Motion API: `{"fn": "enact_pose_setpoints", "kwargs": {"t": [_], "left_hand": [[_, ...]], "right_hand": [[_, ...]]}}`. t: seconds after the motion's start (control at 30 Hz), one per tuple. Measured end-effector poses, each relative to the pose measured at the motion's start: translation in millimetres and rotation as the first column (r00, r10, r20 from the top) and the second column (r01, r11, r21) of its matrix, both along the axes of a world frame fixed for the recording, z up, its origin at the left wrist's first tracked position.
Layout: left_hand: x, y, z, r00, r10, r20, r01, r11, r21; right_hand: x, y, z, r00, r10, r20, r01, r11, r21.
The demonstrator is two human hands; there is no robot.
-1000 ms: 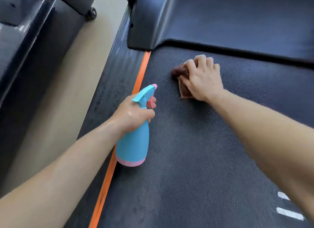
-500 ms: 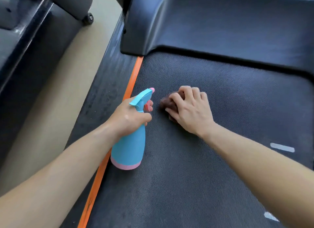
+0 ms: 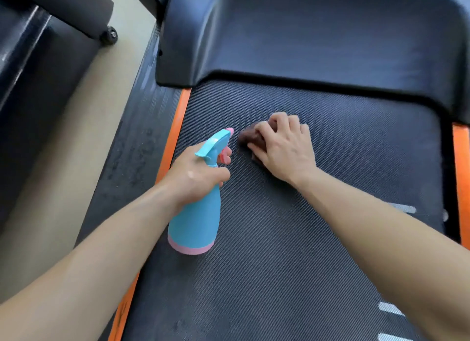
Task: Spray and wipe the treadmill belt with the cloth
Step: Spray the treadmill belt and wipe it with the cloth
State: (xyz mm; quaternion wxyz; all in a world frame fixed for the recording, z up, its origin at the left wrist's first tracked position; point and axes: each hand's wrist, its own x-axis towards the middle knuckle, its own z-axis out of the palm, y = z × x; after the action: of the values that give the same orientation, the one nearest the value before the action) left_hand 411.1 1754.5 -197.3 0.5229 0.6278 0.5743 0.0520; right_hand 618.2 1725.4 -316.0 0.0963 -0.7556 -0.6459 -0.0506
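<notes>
Head view shows the right hand (image 3: 284, 150) pressing a bunched brown cloth (image 3: 248, 136) onto the treadmill belt (image 3: 279, 251), while the left hand (image 3: 195, 174) grips the blue spray bottle (image 3: 195, 213). Its nozzle points toward the wiping hand, so a squeeze might wet fingers rather than belt.

No readable text, labels or numbers; white marks on treadmill belt (image 3: 279, 251) are plain dashes.
</notes>
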Motion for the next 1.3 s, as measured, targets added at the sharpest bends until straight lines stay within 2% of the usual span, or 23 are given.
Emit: {"fn": "enact_pose_setpoints", "kwargs": {"t": [0.1,0.17,0.23,0.33,0.4,0.43,0.5,0.57,0.6,0.67,0.8,0.87,1.0,1.17,1.3], "left_hand": [[8.8,-5.6,-1.0,0.999,-0.024,0.021,0.025,0.999,-0.029],[13.0,-7.3,-0.3,0.998,-0.056,0.034,0.057,0.998,-0.030],[16.7,-8.8,-0.3,0.996,-0.077,0.036,0.078,0.997,-0.022],[22.2,-13.0,-0.6,0.995,-0.099,-0.002,0.099,0.995,0.012],[28.8,-17.9,-3.2,0.991,-0.129,-0.029,0.129,0.991,0.017],[32.1,-20.7,-3.3,0.991,-0.130,-0.027,0.130,0.991,0.015],[42.2,-24.5,-3.3,0.991,-0.135,-0.001,0.135,0.991,0.002],[54.3,-29.1,-5.2,0.986,-0.167,0.012,0.167,0.986,0.010],[61.0,-31.5,-5.1,0.982,-0.188,0.015,0.187,0.982,0.017],[76.0,-36.6,-1.7,0.972,-0.234,0.025,0.234,0.972,0.024],[106.6,-46.3,2.8,0.958,-0.282,0.055,0.283,0.959,-0.009],[127.3,-52.7,4.4,0.931,-0.364,0.029,0.364,0.931,-0.024],[173.6,-76.2,1.4,0.856,-0.516,0.032,0.517,0.852,-0.085],[210.6,-106.2,-13.3,0.829,-0.558,0.032,0.559,0.825,-0.087],[221.4,-126.0,-20.6,0.734,-0.665,-0.139,0.669,0.743,-0.025]], "right_hand": [[35.1,28.9,4.3,0.974,-0.225,-0.030,0.223,0.973,-0.057],[46.3,15.2,6.0,0.955,-0.294,-0.037,0.291,0.954,-0.077],[33.6,-28.3,5.4,0.973,-0.231,-0.012,0.230,0.973,-0.034],[19.6,-101.5,0.1,0.995,0.101,-0.003,-0.101,0.995,0.000],[47.7,-107.5,2.2,0.986,0.167,0.016,-0.167,0.985,-0.038],[64.1,-100.6,2.6,0.993,0.112,0.036,-0.111,0.993,-0.030],[98.3,-78.0,4.0,0.992,-0.113,0.048,0.113,0.994,0.005],[119.1,-62.7,5.0,0.949,-0.316,-0.005,0.315,0.949,-0.025],[118.6,-63.6,5.4,0.933,-0.361,-0.006,0.360,0.932,-0.039],[100.4,-83.5,3.7,0.931,-0.364,0.021,0.365,0.930,-0.035],[57.7,-167.9,1.4,0.991,-0.134,-0.016,0.133,0.991,-0.011],[56.4,-206.0,2.0,0.996,-0.084,-0.017,0.083,0.996,-0.034],[64.3,-254.2,3.6,0.969,-0.247,-0.019,0.246,0.968,-0.040],[62.3,-294.5,2.4,0.936,-0.350,-0.020,0.349,0.936,-0.035],[60.3,-316.4,3.4,0.930,-0.367,-0.030,0.365,0.930,-0.042]]}}
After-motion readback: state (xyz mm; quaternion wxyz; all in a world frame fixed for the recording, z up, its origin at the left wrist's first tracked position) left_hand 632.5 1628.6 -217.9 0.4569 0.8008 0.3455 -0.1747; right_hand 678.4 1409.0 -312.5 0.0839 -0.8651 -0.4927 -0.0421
